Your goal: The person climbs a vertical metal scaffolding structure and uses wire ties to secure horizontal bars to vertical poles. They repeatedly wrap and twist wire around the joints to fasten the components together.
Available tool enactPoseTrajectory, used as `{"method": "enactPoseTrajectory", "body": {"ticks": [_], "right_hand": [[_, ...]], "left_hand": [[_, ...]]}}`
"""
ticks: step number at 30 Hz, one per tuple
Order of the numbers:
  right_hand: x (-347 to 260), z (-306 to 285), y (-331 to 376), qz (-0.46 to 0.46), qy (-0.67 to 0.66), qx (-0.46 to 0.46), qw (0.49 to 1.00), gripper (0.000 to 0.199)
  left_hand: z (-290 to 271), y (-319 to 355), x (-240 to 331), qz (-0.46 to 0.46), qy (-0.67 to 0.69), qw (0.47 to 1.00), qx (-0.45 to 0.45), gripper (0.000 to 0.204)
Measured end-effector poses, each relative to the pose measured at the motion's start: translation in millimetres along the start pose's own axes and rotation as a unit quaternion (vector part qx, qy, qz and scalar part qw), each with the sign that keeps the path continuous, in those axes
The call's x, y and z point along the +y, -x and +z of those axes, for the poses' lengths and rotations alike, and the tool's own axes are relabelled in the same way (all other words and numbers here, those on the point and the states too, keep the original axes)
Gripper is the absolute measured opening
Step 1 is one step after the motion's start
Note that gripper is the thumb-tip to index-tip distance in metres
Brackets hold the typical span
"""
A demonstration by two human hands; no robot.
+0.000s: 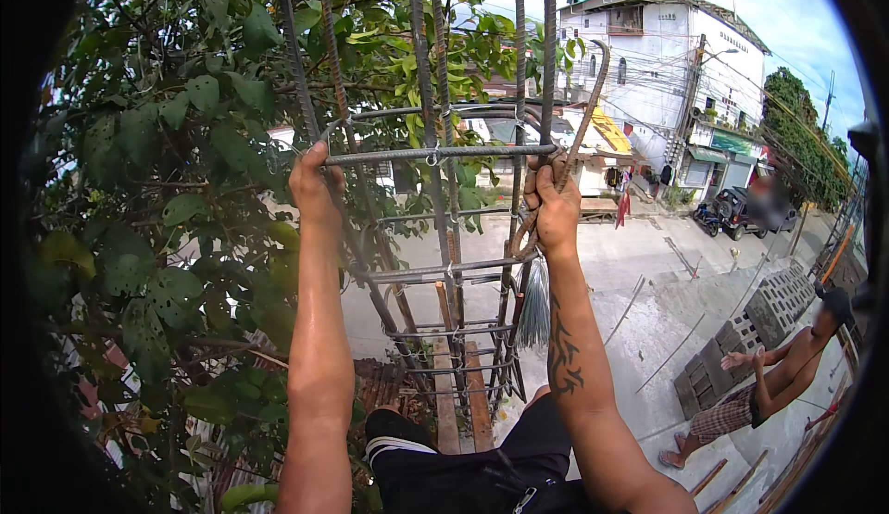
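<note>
A tall rebar cage (421, 60) rises in front of me, its ribbed upright bars crossed by square ties. Thin wire binds many of the crossings. My left hand (317, 185) is closed around the cage's left corner, just under a tie (370, 156). At the right corner of that tie, my right hand (556, 206) is closed on a rusty bent steel rod (590, 106), its hooked end pointing up. The rod's lower bend shows beneath my fingers, near the cage's bar. A bundle of thin tie wire (534, 308) hangs just below my right hand.
Leafy branches (176, 199) crowd the left side. Wooden planks (479, 398) lie below, between my legs. On the ground at right, a person (778, 375) stands by stacked hollow blocks (750, 329). Beyond the street are a white building (648, 60) and a parked vehicle (736, 210).
</note>
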State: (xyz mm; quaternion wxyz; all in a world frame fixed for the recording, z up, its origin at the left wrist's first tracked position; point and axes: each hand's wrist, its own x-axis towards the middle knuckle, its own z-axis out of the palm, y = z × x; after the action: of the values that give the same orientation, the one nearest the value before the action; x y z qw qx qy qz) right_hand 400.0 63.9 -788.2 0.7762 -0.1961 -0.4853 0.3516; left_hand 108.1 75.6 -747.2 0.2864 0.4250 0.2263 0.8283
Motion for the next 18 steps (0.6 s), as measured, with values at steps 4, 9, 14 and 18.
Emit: {"method": "enactPoseTrajectory", "body": {"ticks": [4, 9, 14, 18], "right_hand": [[1, -2, 0, -0.015, -0.015, -0.021, 1.0, 0.02], [8, -6, -3, -0.022, 0.034, 0.015, 0.999, 0.023], [12, -10, -5, -0.05, 0.09, 0.016, 0.994, 0.022], [10, -9, -4, -0.053, 0.053, -0.013, 0.997, 0.023]], "left_hand": [[-2, -2, -1, 0.008, 0.003, 1.0, -0.023, 0.029], [-8, -10, -10, 0.018, 0.015, 0.997, -0.072, 0.028], [-11, -12, -13, 0.02, 0.011, 0.996, -0.091, 0.031], [-7, -5, -11, 0.044, 0.021, 0.996, -0.078, 0.026]]}}
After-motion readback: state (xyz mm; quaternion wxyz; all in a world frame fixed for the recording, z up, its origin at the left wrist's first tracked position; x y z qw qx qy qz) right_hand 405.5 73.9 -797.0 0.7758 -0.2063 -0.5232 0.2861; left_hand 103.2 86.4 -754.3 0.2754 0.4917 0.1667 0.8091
